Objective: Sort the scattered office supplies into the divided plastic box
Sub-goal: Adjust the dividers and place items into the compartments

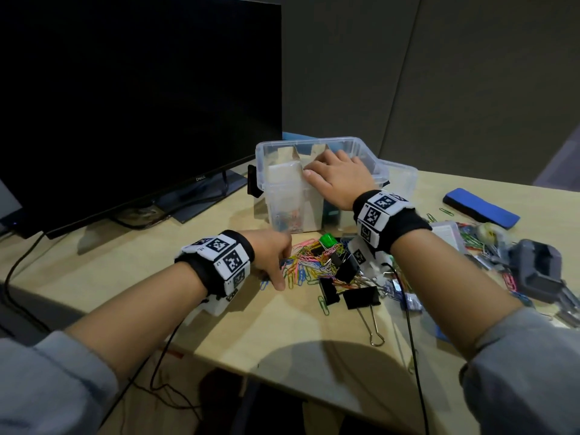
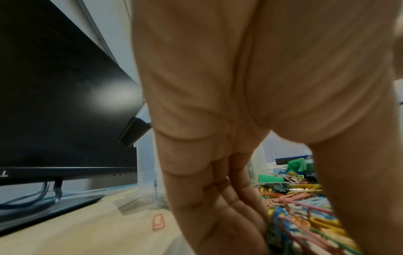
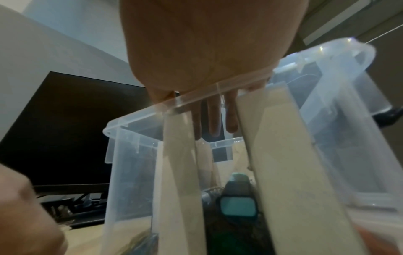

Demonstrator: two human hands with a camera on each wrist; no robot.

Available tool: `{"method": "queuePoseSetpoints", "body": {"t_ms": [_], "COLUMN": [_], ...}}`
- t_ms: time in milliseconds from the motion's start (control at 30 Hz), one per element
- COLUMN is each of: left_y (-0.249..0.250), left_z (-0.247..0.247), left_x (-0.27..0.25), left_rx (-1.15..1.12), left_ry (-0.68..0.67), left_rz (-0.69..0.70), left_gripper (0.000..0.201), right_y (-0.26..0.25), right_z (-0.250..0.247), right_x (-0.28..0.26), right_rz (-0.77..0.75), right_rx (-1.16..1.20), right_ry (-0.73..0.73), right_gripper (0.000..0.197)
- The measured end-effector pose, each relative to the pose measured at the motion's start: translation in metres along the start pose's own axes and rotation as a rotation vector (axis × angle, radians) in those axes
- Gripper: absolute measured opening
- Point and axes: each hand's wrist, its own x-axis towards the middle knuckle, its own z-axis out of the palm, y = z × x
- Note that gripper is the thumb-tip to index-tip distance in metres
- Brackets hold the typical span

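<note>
Raking at the near edge of the heap: left hand is down on the light wooden desk, fingers bunched and curled into the tangle of coloured wire paper clips, apparently pinching a few. Clips look light, springy and interlocked, so I'd expect a clump to trail; pinch a small bunch, not singles. Black binder clips with wire handles lie just right of the heap: stiff, easy to take by the body.

Further back, right hand lies over the rim of the clear plastic box with pale card dividers, fingers straight, hanging into a middle compartment, holding nothing. Coloured clips already show low in the left compartment. Box looks light and slick, so it could slide; that hand steadies it.

Behind, the black monitor bezel reads "DELL". Wrist bands carry square printed markers, no legible text.
</note>
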Motion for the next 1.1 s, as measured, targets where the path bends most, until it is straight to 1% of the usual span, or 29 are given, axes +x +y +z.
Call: {"method": "queuePoseSetpoints", "body": {"t_ms": [100, 200, 267, 333, 467, 600, 633, 700, 800, 867, 933, 967, 1033, 1100], "left_y": [0.003, 0.004, 0.004, 0.004, -0.002, -0.002, -0.001, 0.000, 0.003, 0.002, -0.003, -0.005, -0.006, -0.005], "left_z": [-0.001, -0.002, -0.002, -0.006, -0.012, -0.016, -0.019, -0.028, -0.055, -0.073, -0.088, -0.093, -0.100, -0.101], "left_x": [0.003, 0.005, 0.004, 0.003, 0.000, -0.006, -0.009, -0.018, -0.035, -0.041, -0.040, -0.036, -0.027, -0.016], "left_rx": [0.017, 0.028, 0.033, 0.018, -0.082, -0.161, -0.218, -0.405, -0.582, -0.618, -0.655, -0.677, -0.659, -0.567], "left_ry": [0.016, 0.015, 0.039, 0.102, 0.195, 0.260, 0.271, 0.294, 0.424, 0.554, 0.703, 0.757, 0.803, 0.794], "left_rz": [0.041, 0.069, 0.095, 0.116, 0.127, 0.147, 0.154, 0.182, 0.230, 0.208, 0.136, 0.096, 0.020, -0.031], "left_gripper": [0.037, 0.024, 0.021, 0.020, 0.025, 0.016, 0.015, 0.014, 0.012, 0.008, 0.008, 0.008, 0.009, 0.006], "right_y": [0.002, 0.004, 0.004, 0.004, 0.003, 0.001, 0.001, 0.000, -0.001, -0.002, -0.002, -0.002, -0.003, -0.003], "right_z": [-0.001, 0.000, 0.000, 0.000, -0.001, -0.003, -0.003, -0.003, -0.004, -0.006, -0.008, -0.009, -0.010, -0.010], "right_x": [0.001, 0.003, 0.003, 0.003, 0.001, 0.002, 0.002, 0.002, 0.000, 0.000, 0.000, 0.000, 0.000, 0.000], "right_rz": [-0.003, -0.018, -0.024, -0.025, -0.004, 0.002, 0.006, 0.020, 0.050, 0.054, 0.054, 0.059, 0.065, 0.068], "right_rx": [0.077, 0.136, 0.151, 0.153, 0.151, 0.156, 0.154, 0.147, 0.170, 0.202, 0.228, 0.239, 0.250, 0.247], "right_ry": [-0.016, -0.044, -0.070, -0.068, -0.057, -0.059, -0.059, -0.047, -0.026, -0.035, -0.054, -0.063, -0.070, -0.068], "right_gripper": [0.046, 0.045, 0.045, 0.047, 0.045, 0.045, 0.045, 0.045, 0.046, 0.047, 0.047, 0.047, 0.046, 0.046]}}
